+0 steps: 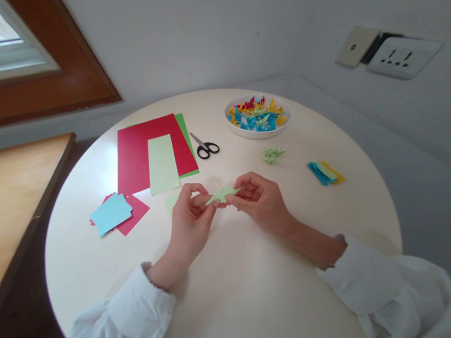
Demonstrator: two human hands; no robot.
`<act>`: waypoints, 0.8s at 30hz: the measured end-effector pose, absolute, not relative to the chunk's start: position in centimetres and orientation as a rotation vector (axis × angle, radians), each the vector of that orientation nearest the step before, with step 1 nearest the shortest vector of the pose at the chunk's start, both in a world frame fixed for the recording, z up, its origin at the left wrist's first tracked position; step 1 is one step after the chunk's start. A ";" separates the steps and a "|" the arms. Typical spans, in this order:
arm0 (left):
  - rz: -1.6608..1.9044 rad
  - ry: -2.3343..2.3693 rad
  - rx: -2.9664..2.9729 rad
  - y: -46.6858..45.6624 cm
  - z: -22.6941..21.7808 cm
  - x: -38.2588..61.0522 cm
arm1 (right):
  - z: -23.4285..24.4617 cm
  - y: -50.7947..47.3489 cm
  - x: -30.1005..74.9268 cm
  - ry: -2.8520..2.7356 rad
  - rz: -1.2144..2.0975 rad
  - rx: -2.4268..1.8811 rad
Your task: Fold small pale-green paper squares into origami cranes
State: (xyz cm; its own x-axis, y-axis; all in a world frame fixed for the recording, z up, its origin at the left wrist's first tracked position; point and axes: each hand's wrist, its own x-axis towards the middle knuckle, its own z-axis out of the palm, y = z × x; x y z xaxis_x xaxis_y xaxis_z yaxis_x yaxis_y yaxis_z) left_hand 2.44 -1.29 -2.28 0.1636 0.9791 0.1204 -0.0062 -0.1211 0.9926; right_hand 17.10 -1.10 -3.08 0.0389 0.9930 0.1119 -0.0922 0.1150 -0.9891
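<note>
Both hands meet over the middle of the round white table (238,304), pinching a small folded piece of pale green paper (221,194). My left hand (190,215) grips its left end with thumb and fingers closed. Its right end is held by my right hand (257,197), fingers curled. A flat pale green square (172,202) lies just behind my left hand. One finished green folded figure (273,154) sits beyond my right hand.
Red and green sheets (141,153) with a pale green strip (162,163) lie at the back left, blue and red squares (111,213) nearer. Black scissors (205,146), a white bowl (259,128) of several coloured folded figures, and small coloured paper pieces (325,172) sit at right.
</note>
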 end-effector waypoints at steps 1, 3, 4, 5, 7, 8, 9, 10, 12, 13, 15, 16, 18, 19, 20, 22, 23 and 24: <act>1.158 1.025 1.381 -1.3 -2.3 2.4 | -3.1 -1.1 17.1 -1.162 1.162 -1.071; 1.133 1.015 1.384 -1.2 -2.2 2.2 | -3.0 -1.0 17.2 -1.157 1.198 -1.059; 1.122 1.006 1.378 -1.2 -2.2 2.1 | -3.0 -0.9 17.3 -1.155 1.217 -1.052; 1.110 0.994 1.371 -1.2 -2.1 2.1 | -3.0 -0.9 17.3 -1.154 1.234 -1.044; 1.087 0.968 1.350 -1.2 -1.9 2.0 | -3.0 -0.9 17.4 -1.161 1.264 -1.032; 1.075 0.964 1.341 -1.2 -1.8 2.0 | -3.1 -0.9 17.4 -1.169 1.280 -1.029; 1.057 0.971 1.335 -1.1 -1.7 2.0 | -3.1 -0.9 17.4 -1.178 1.293 -1.029; 1.035 0.988 1.334 -1.1 -1.7 2.0 | -3.2 -0.9 17.4 -1.189 1.306 -1.030; 0.961 1.032 1.368 -1.1 -1.8 2.0 | -3.3 -1.0 17.4 -1.213 1.324 -1.038; 0.915 1.053 1.403 -1.0 -1.9 2.0 | -3.4 -1.0 17.4 -1.224 1.328 -1.043; 0.848 1.084 1.486 -1.0 -2.1 2.0 | -3.4 -1.0 17.4 -1.240 1.335 -1.050; 0.831 1.097 1.522 -1.0 -2.2 1.9 | -3.4 -0.9 17.4 -1.246 1.341 -1.052; 0.820 1.113 1.572 -1.0 -2.4 1.8 | -3.4 -0.9 17.4 -1.255 1.355 -1.051; 0.820 1.118 1.589 -0.9 -2.4 1.8 | -3.3 -0.9 17.4 -1.260 1.360 -1.050; 0.823 1.120 1.600 -0.9 -2.4 1.7 | -3.3 -0.9 17.5 -1.265 1.364 -1.049; 0.832 1.123 1.612 -0.8 -2.5 1.7 | -3.2 -0.9 17.5 -1.272 1.370 -1.045; 0.835 1.124 1.612 -0.7 -2.5 1.6 | -3.1 -0.9 17.6 -1.274 1.375 -1.042; 0.834 1.125 1.609 -0.7 -2.5 1.6 | -3.1 -0.8 17.6 -1.275 1.381 -1.038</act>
State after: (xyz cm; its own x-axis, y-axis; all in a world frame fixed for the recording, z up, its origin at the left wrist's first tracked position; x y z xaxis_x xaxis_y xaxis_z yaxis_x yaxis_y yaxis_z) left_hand 1.62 -0.70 -2.49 0.3391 0.9407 0.0059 0.2794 -0.1067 0.9542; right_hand 17.59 -0.85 -3.11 -0.1840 0.9828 0.0173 -0.0956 -0.0004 -0.9954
